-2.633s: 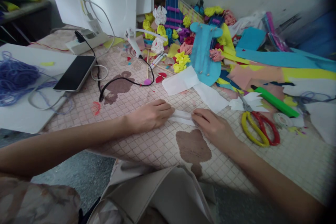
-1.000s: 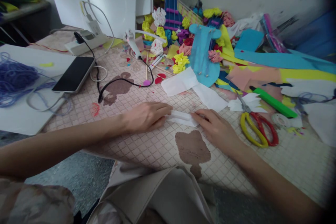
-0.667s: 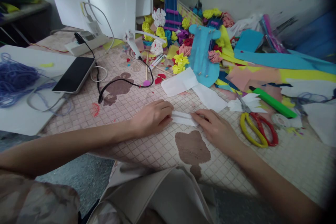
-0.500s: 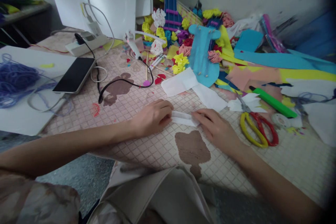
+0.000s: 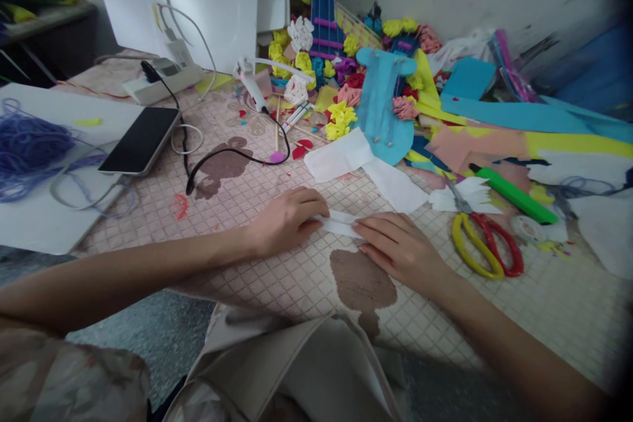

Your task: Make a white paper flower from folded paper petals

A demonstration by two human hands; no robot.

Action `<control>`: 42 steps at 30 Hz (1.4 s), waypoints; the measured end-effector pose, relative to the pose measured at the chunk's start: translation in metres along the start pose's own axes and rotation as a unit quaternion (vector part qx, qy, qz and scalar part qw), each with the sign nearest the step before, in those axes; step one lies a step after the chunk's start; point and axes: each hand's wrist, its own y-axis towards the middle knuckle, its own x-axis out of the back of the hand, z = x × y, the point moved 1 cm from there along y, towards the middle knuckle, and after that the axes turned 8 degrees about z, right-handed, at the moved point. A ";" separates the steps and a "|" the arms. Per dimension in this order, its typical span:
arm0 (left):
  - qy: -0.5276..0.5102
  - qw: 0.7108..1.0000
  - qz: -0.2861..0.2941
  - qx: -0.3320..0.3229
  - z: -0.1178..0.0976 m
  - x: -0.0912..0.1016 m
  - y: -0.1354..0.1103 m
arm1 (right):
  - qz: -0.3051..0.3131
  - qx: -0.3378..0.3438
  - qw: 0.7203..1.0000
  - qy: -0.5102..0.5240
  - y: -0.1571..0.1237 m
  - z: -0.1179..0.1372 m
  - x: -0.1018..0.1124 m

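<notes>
One paper strip [image 5: 339, 224], left hand [image 5: 284, 223] pinching — right hand [image 5: 403, 250] pressing it flat

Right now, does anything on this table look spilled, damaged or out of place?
A red smear marks the checked tablecloth near the left hand; small red scraps lie strewn near the black cable. Otherwise craft clutter.

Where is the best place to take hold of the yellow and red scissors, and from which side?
Probably by the two handle loops of the scissors, coming from above on the near side. They lie flat on the table with the loops toward the person, while the blades point away into the white paper scraps.
</notes>
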 end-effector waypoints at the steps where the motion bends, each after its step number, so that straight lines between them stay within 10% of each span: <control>1: -0.001 1.000 -0.001 -0.003 0.001 0.000 0.000 | -0.002 -0.001 1.000 -0.002 0.001 0.001 0.000; 19: -0.029 0.999 -0.023 0.027 0.002 0.001 0.002 | -0.006 -0.161 0.976 0.149 0.015 -0.006 0.002; 42: 0.226 0.971 0.043 -0.064 0.002 0.006 0.003 | 0.015 -0.049 0.998 -0.030 0.015 -0.001 -0.004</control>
